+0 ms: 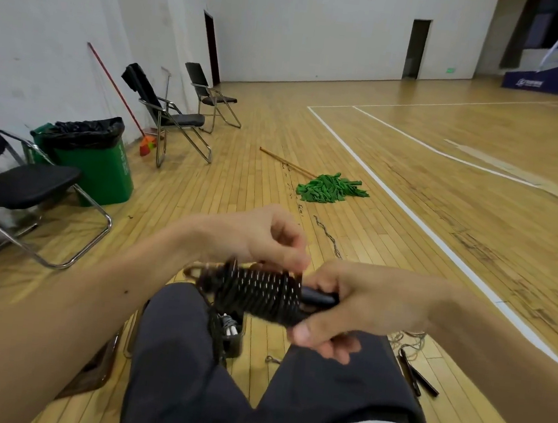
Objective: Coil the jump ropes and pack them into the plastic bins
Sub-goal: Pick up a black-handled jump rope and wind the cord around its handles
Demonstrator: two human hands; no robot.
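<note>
The right hand (357,309) is closed round the black plastic handles (318,299) at the bundle's right end. The left hand (261,237) is curled just above, w/ the cord's tail apparently pinched at the fingertips (blurred). The black braided jump rope (255,291), pale-flecked, is wound tightly round the handles and held over the lap. It is judged light, soft & springy, so turns may slip unless tucked. It is best held by the stiff handles. A small dark plastic bin (231,339) is seen on the wooden floor (393,189) betw. the legs.
</note>
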